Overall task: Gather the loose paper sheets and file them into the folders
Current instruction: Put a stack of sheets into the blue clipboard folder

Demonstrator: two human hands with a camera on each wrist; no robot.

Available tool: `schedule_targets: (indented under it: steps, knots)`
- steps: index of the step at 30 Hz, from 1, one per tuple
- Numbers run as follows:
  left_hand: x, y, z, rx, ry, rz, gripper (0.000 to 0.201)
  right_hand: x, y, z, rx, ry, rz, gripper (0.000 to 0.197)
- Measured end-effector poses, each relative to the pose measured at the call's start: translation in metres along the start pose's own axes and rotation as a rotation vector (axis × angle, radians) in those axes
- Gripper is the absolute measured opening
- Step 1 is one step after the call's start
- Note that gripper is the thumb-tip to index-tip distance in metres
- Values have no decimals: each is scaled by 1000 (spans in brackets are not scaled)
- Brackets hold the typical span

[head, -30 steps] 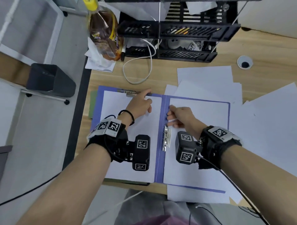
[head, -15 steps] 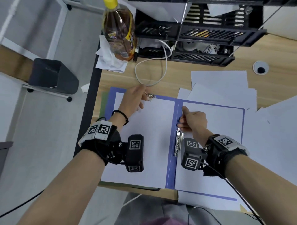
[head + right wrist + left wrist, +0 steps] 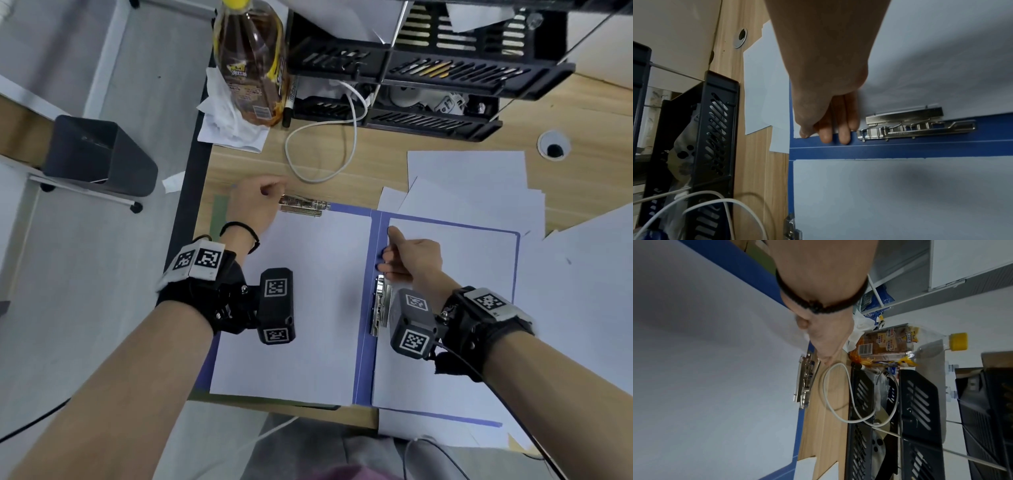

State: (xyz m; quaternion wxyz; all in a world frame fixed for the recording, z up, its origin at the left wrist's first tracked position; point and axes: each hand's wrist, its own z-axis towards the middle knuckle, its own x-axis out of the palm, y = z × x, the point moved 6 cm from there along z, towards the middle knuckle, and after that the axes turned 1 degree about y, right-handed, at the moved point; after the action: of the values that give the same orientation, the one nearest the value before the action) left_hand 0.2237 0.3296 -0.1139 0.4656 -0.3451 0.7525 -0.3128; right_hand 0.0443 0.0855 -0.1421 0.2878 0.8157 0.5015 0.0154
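A blue folder point(image 3: 364, 342) lies open on the desk with a white sheet on its left half point(image 3: 308, 308) and another on its right half point(image 3: 472, 260). A metal clip point(image 3: 303, 205) point(image 3: 805, 381) lies flat across the top of the left sheet. My left hand point(image 3: 263, 197) point(image 3: 824, 356) sits at that clip's left end with fingers curled; whether it pinches the clip is hidden. My right hand point(image 3: 388, 253) point(image 3: 826, 134) presses the right sheet's left edge near the spine, just above the spine clip point(image 3: 379, 305) point(image 3: 916, 128).
Loose white sheets point(image 3: 466, 174) spread behind and to the right point(image 3: 589, 274) of the folder. A brown drink bottle point(image 3: 251, 68), crumpled tissue point(image 3: 226, 126), a white cable point(image 3: 322, 154) and a black desk organizer point(image 3: 428, 68) stand at the back. A green folder point(image 3: 217, 212) lies under the blue one.
My left hand went from the middle of the top clip to its left end. The clip's lever stood up half a second ago and now lies flat. My right hand stayed at the spine.
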Motion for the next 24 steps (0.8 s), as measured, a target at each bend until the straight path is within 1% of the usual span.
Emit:
schedule_targets:
  steps: [5, 10, 12, 15, 18, 21, 24]
  knots:
    - [-9, 7, 6, 0, -50, 99, 19, 0, 3, -2, 27, 42, 1, 38]
    - [-10, 2, -5, 42, -122, 240, 20, 1, 6, -2, 41, 67, -11, 34]
    - [-9, 3, -8, 35, -144, 267, 18, 1, 7, -2, 48, 74, -14, 34]
    - [-9, 4, -7, 12, -152, 271, 19, 1, 6, -1, 39, 82, -9, 35]
    - [-9, 5, -7, -6, -132, 250, 19, 0, 5, -1, 26, 75, -1, 36]
    - [-10, 9, -7, -23, -97, 157, 19, 1, 5, -1, 12, 79, 3, 40]
    - [-15, 8, -13, -4, -90, 73, 23, 2, 6, -2, 10, 106, 33, 50]
